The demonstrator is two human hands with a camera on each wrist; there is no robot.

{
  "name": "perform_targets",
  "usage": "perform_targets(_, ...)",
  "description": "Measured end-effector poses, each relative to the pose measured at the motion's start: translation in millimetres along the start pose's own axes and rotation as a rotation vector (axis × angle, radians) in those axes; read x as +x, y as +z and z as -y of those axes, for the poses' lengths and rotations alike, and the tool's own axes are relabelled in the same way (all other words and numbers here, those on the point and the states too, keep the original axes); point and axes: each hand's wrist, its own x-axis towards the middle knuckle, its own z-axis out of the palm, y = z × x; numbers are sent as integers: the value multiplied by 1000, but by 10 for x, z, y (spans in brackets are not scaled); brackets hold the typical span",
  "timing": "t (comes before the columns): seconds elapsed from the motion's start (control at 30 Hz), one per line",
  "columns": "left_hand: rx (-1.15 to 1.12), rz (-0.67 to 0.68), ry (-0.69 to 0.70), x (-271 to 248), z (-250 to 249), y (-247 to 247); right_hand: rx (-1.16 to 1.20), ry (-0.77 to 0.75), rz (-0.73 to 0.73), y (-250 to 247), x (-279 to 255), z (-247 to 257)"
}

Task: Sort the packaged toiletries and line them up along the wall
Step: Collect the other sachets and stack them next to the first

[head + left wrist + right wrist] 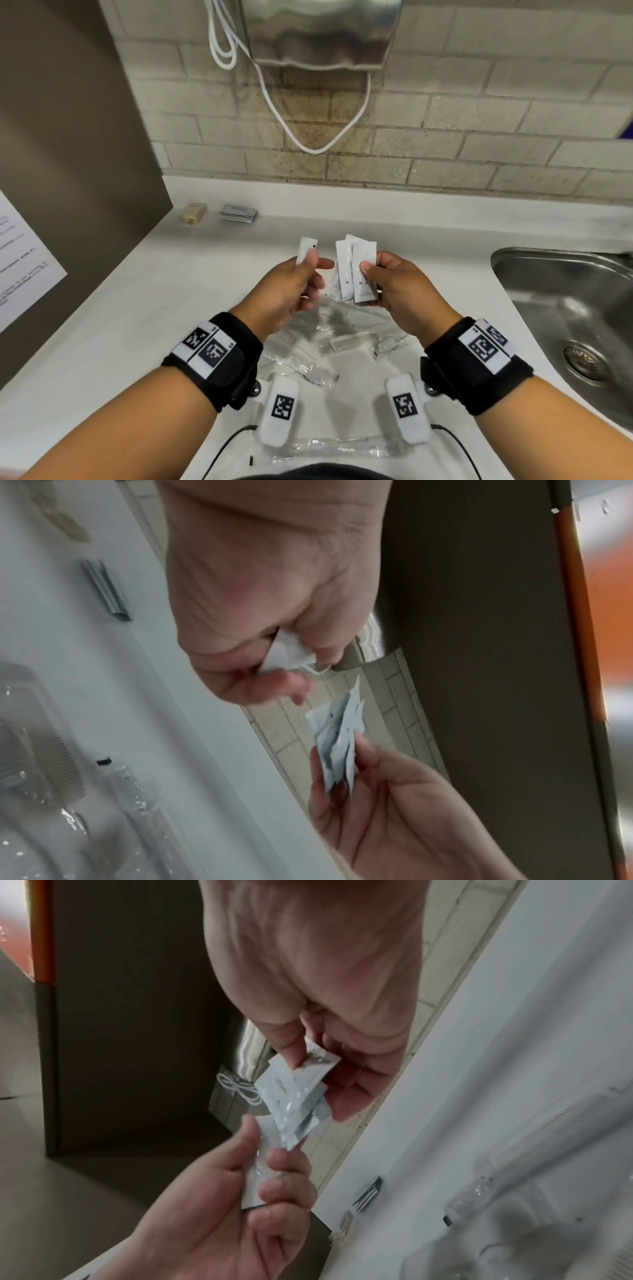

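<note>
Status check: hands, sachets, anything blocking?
Left hand pinches one sachet. Right hand grips fanned sachets. Wrapped combs lie below; wall strip unobstructed.

beige tile wall (445,113) – white counter (102,325), steel sink (561,291) at right.

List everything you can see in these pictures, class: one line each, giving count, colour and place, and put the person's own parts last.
Single sachet: one, white, pinched in the left hand.
Fan of sachets: several, white, in the right hand above the counter.
Stack of packets: a few, grey, on the counter near the wall.
Small packet: one, beige, left of the grey stack.
Wrapped combs: at least two, pale, in clear plastic below the hands.
Counter: one, white.
Sink: one, steel, at the right.
Tiled wall: beige, behind the counter.
Hand dryer: one, steel, on the wall, with a white cable.
Left hand: one.
Right hand: one.
</note>
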Motion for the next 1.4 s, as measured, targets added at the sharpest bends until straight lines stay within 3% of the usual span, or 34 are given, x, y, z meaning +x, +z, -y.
perform_targets(0.17,87,-105,4,45,24,20,30,8,-20,-69,36,-46)
perform_targets(0.27,162,-99,26,51,56,24,64,16,-37,-134,36,-82)
perform_targets(0.57,51,-21,45,25,71,48,88,25,-35,-197,51,-102)
perform_targets(0.77,313,40,95,28,-4,-45,-184,-117,33,-250,50,84)
perform_targets(0.87,199,122,106,34,-84,-30,-370,-61,158,-205,43,162)
perform_targets(0.97,71,98,82,53,-145,-12,-388,-44,215,-95,51,173)
perform_targets(1.07,-90,59,44,86,-154,29,-262,-32,143,-1,89,126)
perform_targets(1.2,-136,167,86,65,-145,163,-14,27,49,153,124,104)
perform_targets(1.4,-144,114,128,51,-62,301,-56,-76,-110,210,86,150)
